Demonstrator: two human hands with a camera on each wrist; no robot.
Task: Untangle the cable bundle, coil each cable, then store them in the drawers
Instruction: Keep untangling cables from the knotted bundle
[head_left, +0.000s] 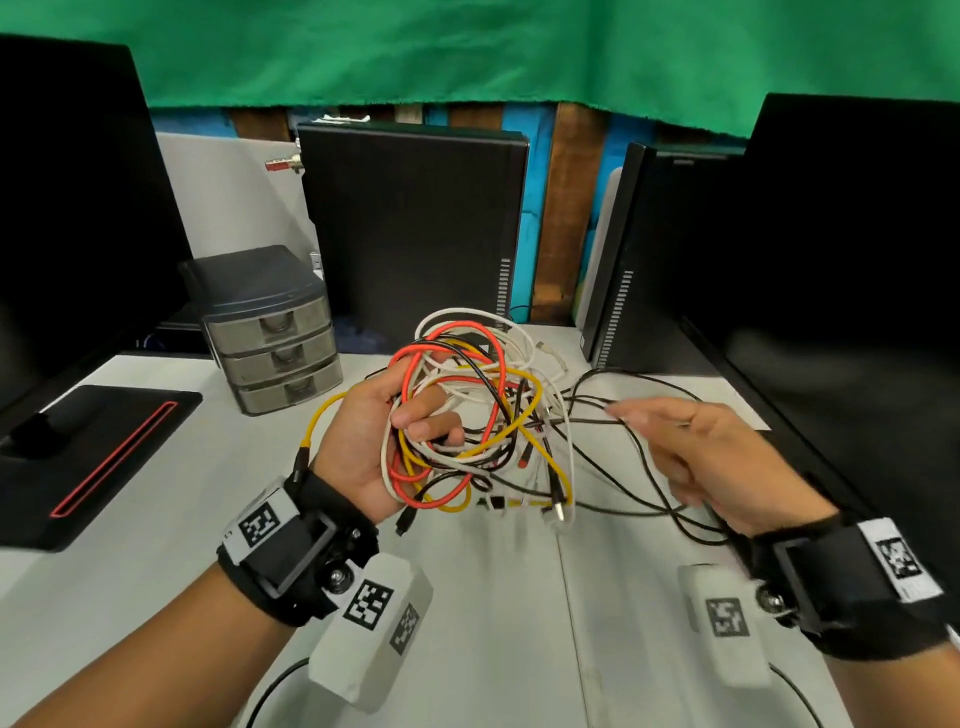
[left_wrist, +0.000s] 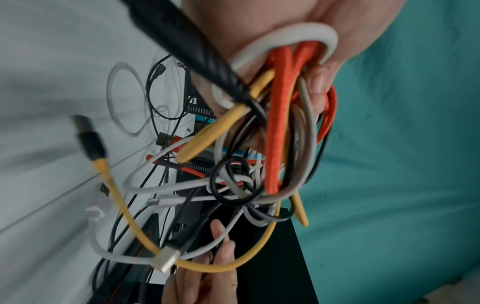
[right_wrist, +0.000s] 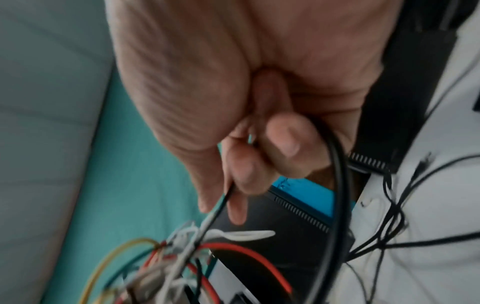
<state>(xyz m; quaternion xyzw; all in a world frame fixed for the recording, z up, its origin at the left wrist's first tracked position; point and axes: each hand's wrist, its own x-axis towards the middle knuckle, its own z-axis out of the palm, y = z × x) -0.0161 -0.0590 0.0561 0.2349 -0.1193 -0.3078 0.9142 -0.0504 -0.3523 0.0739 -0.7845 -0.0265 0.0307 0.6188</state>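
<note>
– Where was the tangled bundle of orange, yellow, white & black cables (head_left: 467, 410)?
– Centre frame, above the white tabletop (head_left: 156, 545). Left hand (head_left: 374, 436) curled round it.
– Right hand (head_left: 717, 457)?
– Pinched a thin black cable (right_wrist: 337, 174), mid-right. Grey three-drawer plastic unit (head_left: 275, 338) sat left of centre, drawers closed.

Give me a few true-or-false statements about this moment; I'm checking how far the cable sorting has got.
1. The left hand holds the cable tangle above the table. True.
2. The right hand is empty. False: it pinches a thin black cable that runs out of the tangle.
3. All three drawers of the drawer unit are closed. True.
4. The drawer unit stands on the person's right. False: it stands on the left, beside the monitor base.
5. The yellow cable already lies coiled on the table. False: it is still caught in the tangle.
</note>
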